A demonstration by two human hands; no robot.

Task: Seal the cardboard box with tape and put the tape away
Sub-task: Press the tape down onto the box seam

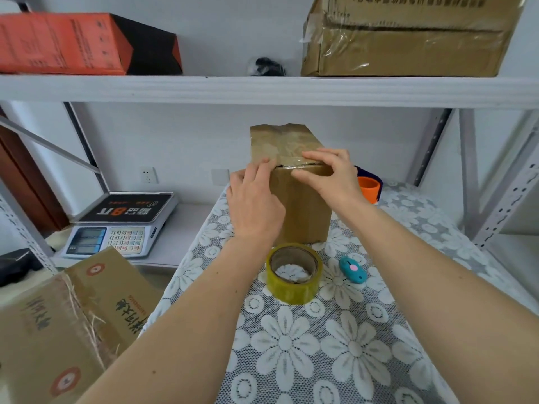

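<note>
A small brown cardboard box (303,211) stands upright on the lace-covered table (320,345). Clear tape shines across its closed top and front edge. My left hand (255,199) rests flat against the box's left side, fingertips on the top front edge. My right hand (331,174) presses its fingers onto the taped edge at the top right. Neither hand holds anything. A roll of yellowish tape (294,272) lies flat on the table just in front of the box, between my forearms.
A small teal cutter (353,270) lies right of the roll. An orange roll (369,188) sits behind the box. A scale (122,225) stands left on a lower shelf, a printed carton (58,325) beside it. Boxes fill the shelf (262,88) overhead.
</note>
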